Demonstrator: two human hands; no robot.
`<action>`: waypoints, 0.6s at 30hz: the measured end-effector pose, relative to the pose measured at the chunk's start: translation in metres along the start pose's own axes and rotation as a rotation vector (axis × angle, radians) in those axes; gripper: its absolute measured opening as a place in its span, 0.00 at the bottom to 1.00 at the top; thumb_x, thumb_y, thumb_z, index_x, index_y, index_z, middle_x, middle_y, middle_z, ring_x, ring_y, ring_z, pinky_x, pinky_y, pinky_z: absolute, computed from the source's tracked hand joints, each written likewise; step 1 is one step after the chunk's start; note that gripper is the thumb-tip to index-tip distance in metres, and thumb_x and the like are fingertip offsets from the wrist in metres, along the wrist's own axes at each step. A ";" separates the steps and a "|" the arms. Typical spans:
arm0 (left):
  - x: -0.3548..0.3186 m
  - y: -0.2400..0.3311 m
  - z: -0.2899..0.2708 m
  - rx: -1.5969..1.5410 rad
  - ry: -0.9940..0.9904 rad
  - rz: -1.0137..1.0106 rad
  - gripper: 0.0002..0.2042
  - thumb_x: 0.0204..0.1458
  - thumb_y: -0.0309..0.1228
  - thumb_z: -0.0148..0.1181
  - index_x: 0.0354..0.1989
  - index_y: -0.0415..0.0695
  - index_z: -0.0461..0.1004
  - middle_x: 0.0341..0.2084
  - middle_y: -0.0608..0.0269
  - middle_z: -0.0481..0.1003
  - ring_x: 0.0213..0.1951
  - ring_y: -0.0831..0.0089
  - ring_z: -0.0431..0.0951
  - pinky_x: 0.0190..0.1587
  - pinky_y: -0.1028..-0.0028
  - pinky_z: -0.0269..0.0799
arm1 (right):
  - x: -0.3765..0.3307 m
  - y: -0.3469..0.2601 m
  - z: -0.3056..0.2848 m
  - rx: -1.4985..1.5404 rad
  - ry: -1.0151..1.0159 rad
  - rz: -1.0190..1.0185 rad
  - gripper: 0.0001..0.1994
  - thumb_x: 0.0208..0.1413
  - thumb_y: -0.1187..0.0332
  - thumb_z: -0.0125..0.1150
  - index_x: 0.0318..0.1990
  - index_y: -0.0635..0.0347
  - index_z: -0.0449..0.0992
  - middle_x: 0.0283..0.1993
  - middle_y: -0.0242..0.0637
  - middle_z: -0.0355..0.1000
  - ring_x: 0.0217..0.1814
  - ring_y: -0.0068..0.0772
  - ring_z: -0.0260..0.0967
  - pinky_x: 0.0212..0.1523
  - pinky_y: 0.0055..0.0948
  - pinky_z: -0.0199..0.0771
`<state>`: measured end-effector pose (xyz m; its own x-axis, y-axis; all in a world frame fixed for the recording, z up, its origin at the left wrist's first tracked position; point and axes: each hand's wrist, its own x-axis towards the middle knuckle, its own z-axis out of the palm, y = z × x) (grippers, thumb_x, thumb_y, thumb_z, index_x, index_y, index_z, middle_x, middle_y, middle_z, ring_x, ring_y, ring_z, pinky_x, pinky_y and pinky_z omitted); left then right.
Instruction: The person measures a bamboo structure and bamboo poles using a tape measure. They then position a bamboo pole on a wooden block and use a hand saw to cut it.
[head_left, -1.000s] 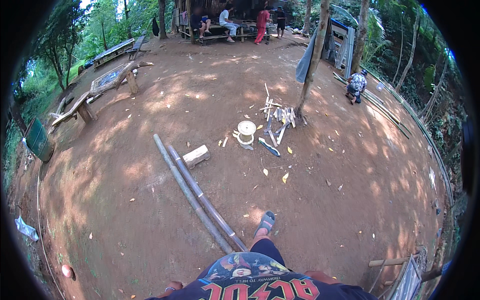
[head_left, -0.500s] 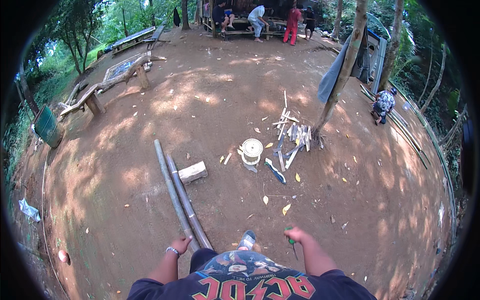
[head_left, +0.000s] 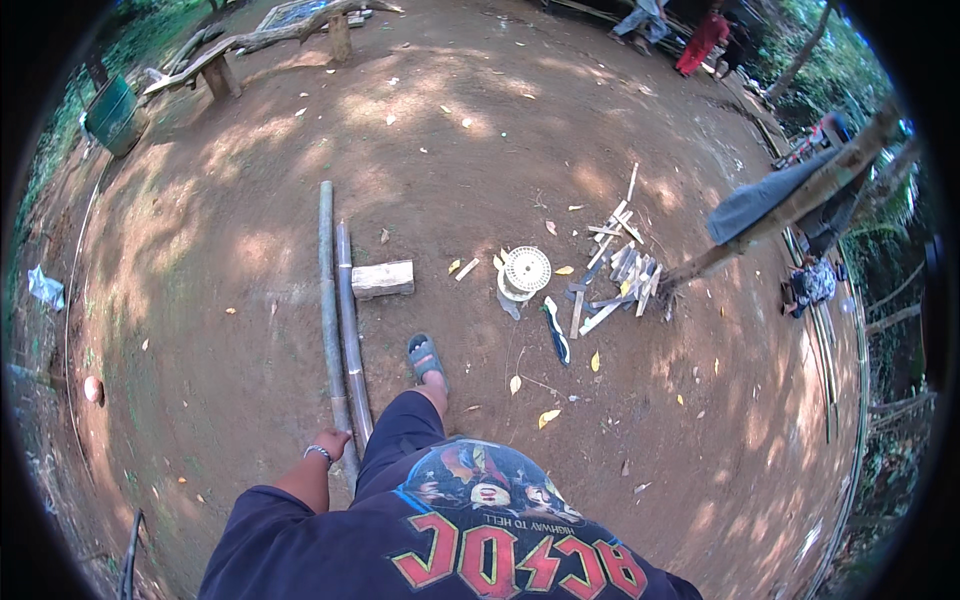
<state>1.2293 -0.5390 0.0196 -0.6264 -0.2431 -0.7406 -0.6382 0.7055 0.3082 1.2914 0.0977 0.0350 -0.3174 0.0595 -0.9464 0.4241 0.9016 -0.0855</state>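
My left hand (head_left: 330, 441), with a bracelet at the wrist, hangs low beside a long greyish bamboo pole (head_left: 328, 290) and overlaps its edge in the picture. Its fingers are mostly hidden under the back of the hand, and whether it touches the pole I cannot tell. A second, darker bamboo pole (head_left: 350, 335) lies close along the first one's right side. A short squared block of wood (head_left: 383, 279) rests by that darker pole. One sandalled foot (head_left: 426, 358) of mine is on the dirt to the right of the poles. My right hand is out of view.
A round cream-coloured perforated basket or stool (head_left: 527, 268) stands ahead on the dirt. Right of it lie a dark, white-edged sheath-like object (head_left: 557, 330) and a heap of wood strips (head_left: 628, 268). A leaning trunk (head_left: 790, 215) carries cloth. A person (head_left: 811, 287) crouches at right.
The view has swung down and forward. My right hand, which held a green-handled tool, has left the picture. My left hand appears higher, and my foot shows further forward.
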 end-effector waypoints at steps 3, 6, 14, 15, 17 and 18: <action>0.018 -0.048 0.015 0.291 -0.075 0.141 0.21 0.61 0.47 0.48 0.47 0.44 0.80 0.46 0.45 0.78 0.49 0.48 0.78 0.55 0.59 0.71 | 0.023 -0.005 -0.052 -0.028 -0.073 0.017 0.37 0.43 0.51 0.68 0.58 0.64 0.68 0.48 0.52 0.76 0.52 0.45 0.76 0.52 0.37 0.74; 0.051 -0.038 0.007 0.374 -0.168 0.100 0.20 0.62 0.45 0.47 0.50 0.45 0.79 0.46 0.47 0.78 0.50 0.49 0.78 0.55 0.58 0.71 | 0.047 -0.052 -0.143 -0.085 -0.068 0.012 0.37 0.43 0.51 0.69 0.58 0.64 0.67 0.49 0.53 0.76 0.51 0.45 0.76 0.52 0.37 0.74; 0.186 0.205 -0.157 -0.687 0.107 0.006 0.21 0.60 0.46 0.57 0.50 0.39 0.76 0.42 0.52 0.80 0.46 0.69 0.79 0.49 0.69 0.72 | 0.093 -0.335 -0.424 0.267 0.360 -0.201 0.33 0.44 0.61 0.72 0.57 0.63 0.65 0.43 0.50 0.74 0.45 0.40 0.75 0.44 0.37 0.76; 0.193 0.236 -0.172 -0.875 0.112 0.147 0.22 0.60 0.43 0.59 0.54 0.38 0.73 0.46 0.55 0.79 0.49 0.73 0.77 0.52 0.73 0.71 | 0.099 -0.381 -0.448 0.228 0.430 -0.251 0.32 0.46 0.61 0.71 0.57 0.62 0.64 0.42 0.47 0.74 0.42 0.37 0.75 0.40 0.36 0.77; 0.199 0.290 -0.198 -1.003 -0.021 0.246 0.24 0.61 0.42 0.58 0.59 0.38 0.69 0.50 0.57 0.77 0.51 0.72 0.76 0.55 0.72 0.69 | 0.107 -0.470 -0.490 0.192 0.429 -0.383 0.30 0.49 0.61 0.71 0.57 0.62 0.64 0.43 0.43 0.73 0.40 0.33 0.74 0.38 0.34 0.78; 0.196 0.309 -0.208 -1.018 -0.056 0.330 0.24 0.62 0.42 0.57 0.60 0.37 0.68 0.52 0.57 0.76 0.52 0.72 0.75 0.56 0.72 0.68 | 0.110 -0.512 -0.499 0.150 0.399 -0.480 0.31 0.49 0.62 0.71 0.57 0.63 0.63 0.43 0.43 0.73 0.40 0.33 0.74 0.39 0.33 0.77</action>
<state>0.8159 -0.5067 0.0935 -0.8314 -0.0928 -0.5478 -0.5302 -0.1623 0.8322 0.6160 -0.1436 0.1297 -0.7804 -0.1545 -0.6059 0.2614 0.7997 -0.5406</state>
